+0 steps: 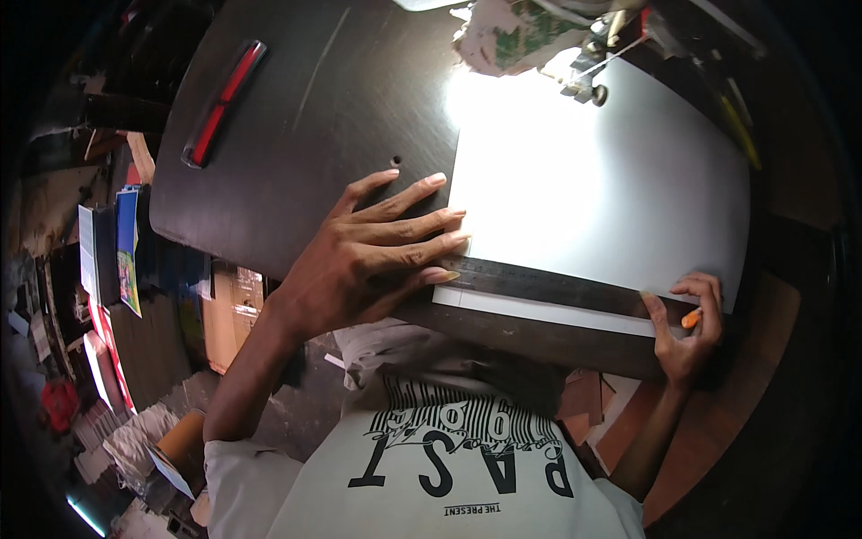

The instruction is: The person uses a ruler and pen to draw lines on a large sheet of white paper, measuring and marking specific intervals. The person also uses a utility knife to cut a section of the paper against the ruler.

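Note:
A large white sheet of paper (669,189) lies on the dark tabletop, brightly lit near its top left. Across its near part rests a long dark ruler (557,286), with a strip of paper showing below it. My left hand (373,242) is spread at the ruler's left end, its fingertips on the paper's left edge and the thumb at the ruler. My right hand (691,328) is at the ruler's right end, thumb on it and fingers curled. Between those fingers an orange pen-like thing (690,319) shows; the rest of it is hidden.
The dark table (260,198) has a small hole above my left hand. A long red-and-black object (224,103) lies at its far left. Beyond the paper stand a metal fitting with a knob (598,93) and a crumpled green-printed wrapper (516,36). Stacked goods (117,260) fill the left side.

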### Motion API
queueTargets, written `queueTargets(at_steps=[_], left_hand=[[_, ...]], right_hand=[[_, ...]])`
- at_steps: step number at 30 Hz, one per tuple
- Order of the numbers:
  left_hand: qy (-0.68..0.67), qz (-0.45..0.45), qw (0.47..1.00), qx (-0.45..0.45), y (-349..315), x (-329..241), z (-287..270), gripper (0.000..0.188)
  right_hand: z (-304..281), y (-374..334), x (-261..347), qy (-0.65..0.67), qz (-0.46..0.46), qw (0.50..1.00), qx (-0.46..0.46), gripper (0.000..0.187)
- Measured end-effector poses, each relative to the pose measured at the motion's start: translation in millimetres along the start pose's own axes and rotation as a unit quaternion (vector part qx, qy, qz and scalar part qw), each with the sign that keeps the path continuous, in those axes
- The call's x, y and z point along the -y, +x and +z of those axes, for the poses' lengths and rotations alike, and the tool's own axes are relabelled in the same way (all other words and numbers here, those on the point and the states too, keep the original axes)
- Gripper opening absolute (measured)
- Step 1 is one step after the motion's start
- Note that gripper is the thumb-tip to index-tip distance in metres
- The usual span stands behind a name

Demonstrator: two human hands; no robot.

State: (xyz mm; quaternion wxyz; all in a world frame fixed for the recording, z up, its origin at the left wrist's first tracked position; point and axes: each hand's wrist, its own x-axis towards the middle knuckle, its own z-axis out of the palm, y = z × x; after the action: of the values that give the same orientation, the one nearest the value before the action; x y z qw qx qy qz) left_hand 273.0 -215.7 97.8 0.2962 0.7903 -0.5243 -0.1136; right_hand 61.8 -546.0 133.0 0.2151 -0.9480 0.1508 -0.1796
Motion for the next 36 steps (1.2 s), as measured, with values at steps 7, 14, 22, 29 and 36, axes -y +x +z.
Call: queueTargets(at_steps=[7,14,22,29,36], left_hand=[[-0.038,0.030,0.999,0.015,-8.9,14.1,-0.6,0.035],[-0.040,0.028,0.999,0.022,-7.2,14.1,1.0,0.036],[-0.021,0.041,0.999,0.009,-8.8,17.1,5.3,0.038],[-0.023,0.042,0.999,0.006,-9.3,17.6,6.1,0.038],[-0.027,0.034,0.999,0.005,-9.3,16.8,6.9,0.037]], right_hand=[[17.6,-14.3,17.4,-0.003,-0.126,0.991,0.048,0.044],[23.6,-21.9,12.5,-0.006,-0.120,0.992,0.029,0.039],[22.0,-22.5,7.3,-0.015,-0.133,0.991,0.024,0.037],[18.4,-21.4,6.6,-0.033,-0.149,0.988,0.028,0.035],[20.2,-22.0,6.9,-0.038,-0.147,0.988,0.023,0.036]])
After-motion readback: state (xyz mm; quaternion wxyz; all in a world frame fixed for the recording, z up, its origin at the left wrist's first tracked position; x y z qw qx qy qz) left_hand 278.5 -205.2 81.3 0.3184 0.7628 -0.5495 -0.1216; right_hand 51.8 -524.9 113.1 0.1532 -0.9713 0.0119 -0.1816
